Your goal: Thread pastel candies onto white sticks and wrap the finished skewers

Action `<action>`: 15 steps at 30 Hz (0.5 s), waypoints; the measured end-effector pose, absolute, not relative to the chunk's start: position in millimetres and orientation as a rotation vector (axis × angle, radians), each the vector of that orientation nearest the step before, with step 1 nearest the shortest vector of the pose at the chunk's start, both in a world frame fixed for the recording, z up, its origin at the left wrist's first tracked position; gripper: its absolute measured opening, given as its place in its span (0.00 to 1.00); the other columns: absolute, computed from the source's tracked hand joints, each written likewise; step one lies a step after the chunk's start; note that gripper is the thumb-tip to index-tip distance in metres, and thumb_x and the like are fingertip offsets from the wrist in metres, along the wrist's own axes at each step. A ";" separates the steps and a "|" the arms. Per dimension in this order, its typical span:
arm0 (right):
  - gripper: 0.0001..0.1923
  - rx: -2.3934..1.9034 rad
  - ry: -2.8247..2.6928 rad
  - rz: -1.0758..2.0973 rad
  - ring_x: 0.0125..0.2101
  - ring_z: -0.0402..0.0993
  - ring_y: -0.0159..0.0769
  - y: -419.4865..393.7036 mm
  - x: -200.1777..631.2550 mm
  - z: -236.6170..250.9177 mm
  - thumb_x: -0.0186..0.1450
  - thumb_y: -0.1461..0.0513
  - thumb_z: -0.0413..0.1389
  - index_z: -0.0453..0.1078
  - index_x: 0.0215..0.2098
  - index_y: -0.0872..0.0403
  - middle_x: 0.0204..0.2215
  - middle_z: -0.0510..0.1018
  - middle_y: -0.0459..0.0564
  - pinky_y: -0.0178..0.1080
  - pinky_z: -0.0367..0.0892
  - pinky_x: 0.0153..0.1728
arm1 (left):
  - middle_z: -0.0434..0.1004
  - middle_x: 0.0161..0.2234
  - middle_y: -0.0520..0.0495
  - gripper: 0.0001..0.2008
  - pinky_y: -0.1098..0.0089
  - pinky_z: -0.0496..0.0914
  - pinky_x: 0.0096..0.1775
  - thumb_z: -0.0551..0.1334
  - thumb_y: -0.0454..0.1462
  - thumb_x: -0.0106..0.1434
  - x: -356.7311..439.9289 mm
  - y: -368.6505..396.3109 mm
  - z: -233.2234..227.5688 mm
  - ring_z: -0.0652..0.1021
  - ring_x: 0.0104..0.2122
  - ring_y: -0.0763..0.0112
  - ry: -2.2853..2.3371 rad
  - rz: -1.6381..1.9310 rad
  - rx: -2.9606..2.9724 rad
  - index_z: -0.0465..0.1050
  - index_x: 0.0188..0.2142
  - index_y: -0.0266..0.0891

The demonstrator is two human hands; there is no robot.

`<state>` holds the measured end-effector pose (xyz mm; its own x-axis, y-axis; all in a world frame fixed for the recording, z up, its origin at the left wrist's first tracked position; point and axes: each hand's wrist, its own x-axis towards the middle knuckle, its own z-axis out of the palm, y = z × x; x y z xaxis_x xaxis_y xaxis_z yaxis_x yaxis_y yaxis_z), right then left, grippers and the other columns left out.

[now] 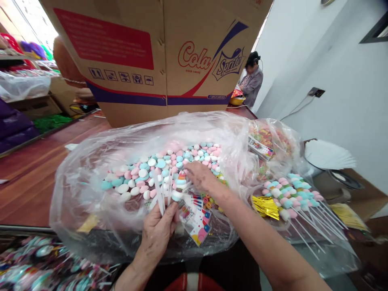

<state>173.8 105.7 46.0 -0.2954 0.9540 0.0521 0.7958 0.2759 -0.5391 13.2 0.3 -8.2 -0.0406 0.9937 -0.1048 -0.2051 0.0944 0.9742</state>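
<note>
Left hand [157, 234] we find closed around a bundle of several thin white sticks [160, 194], the exact count unreadable, with one part-threaded marshmallow skewer [181, 184] among them. Right hand [200, 176] we record with fingers curled, pinching at that skewer's top, above the heap of round, soft-looking marshmallows [160, 169] in pink, white and blue, too many to count. These lie in one crinkled clear plastic bag [91, 161] on the brown wooden desk [30, 178]. One printed cardboard box [157, 56] stands behind. Further right we note one glossy gold foil bundle [266, 207] and a pile of finished skewers [291, 194], roughly ten.
</note>
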 end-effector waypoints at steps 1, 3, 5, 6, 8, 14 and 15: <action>0.13 -1.652 -2.282 0.506 0.44 0.73 0.40 109.2 168.5 43.5 0.66 0.68 0.51 0.74 0.45 0.53 0.46 0.77 0.53 0.39 0.67 0.44 | 0.65 0.16 0.58 0.17 0.79 0.51 0.15 0.65 0.46 0.63 13.7 0.4 -7.4 0.59 0.11 0.83 1.125 1.302 0.938 0.68 0.24 0.38; 0.14 -1.739 -2.358 0.385 0.46 0.73 0.42 112.6 162.9 38.8 0.66 0.69 0.50 0.72 0.47 0.52 0.48 0.76 0.56 0.39 0.67 0.43 | 0.64 0.15 0.58 0.17 0.79 0.53 0.15 0.65 0.45 0.63 15.1 0.9 -4.9 0.60 0.11 0.84 1.094 1.367 0.886 0.67 0.23 0.38; 0.15 -1.802 -2.365 0.299 0.47 0.73 0.44 112.7 165.1 36.5 0.67 0.69 0.48 0.71 0.49 0.53 0.47 0.77 0.57 0.40 0.67 0.43 | 0.65 0.15 0.58 0.17 0.79 0.54 0.15 0.66 0.44 0.62 16.7 1.5 -1.0 0.60 0.10 0.84 1.065 1.413 0.827 0.67 0.22 0.38; 0.16 -1.836 -2.355 0.273 0.46 0.73 0.44 112.2 168.3 36.8 0.68 0.69 0.47 0.70 0.49 0.53 0.46 0.77 0.57 0.40 0.67 0.43 | 0.66 0.15 0.58 0.17 0.79 0.54 0.14 0.66 0.43 0.61 17.5 1.8 1.4 0.60 0.10 0.84 1.055 1.430 0.795 0.67 0.22 0.38; 0.15 -1.876 -2.317 0.263 0.45 0.73 0.44 110.9 176.1 40.0 0.68 0.69 0.47 0.69 0.50 0.55 0.44 0.78 0.57 0.41 0.66 0.43 | 0.67 0.15 0.58 0.17 0.80 0.55 0.14 0.68 0.43 0.59 19.0 2.2 6.3 0.60 0.10 0.84 1.043 1.454 0.730 0.66 0.21 0.38; 0.14 -1.384 -2.478 0.205 0.48 0.70 0.40 108.4 176.2 45.1 0.68 0.69 0.48 0.73 0.44 0.54 0.45 0.76 0.53 0.38 0.64 0.51 | 0.67 0.15 0.58 0.16 0.81 0.54 0.14 0.69 0.43 0.57 20.5 3.4 12.1 0.60 0.09 0.85 1.082 1.413 0.711 0.67 0.22 0.37; 0.13 -1.355 -2.539 0.190 0.48 0.70 0.41 107.9 175.2 42.6 0.69 0.69 0.48 0.74 0.43 0.54 0.44 0.76 0.54 0.38 0.64 0.51 | 0.67 0.15 0.58 0.17 0.81 0.53 0.14 0.69 0.43 0.57 20.4 3.4 11.8 0.60 0.09 0.85 1.087 1.406 0.722 0.67 0.21 0.37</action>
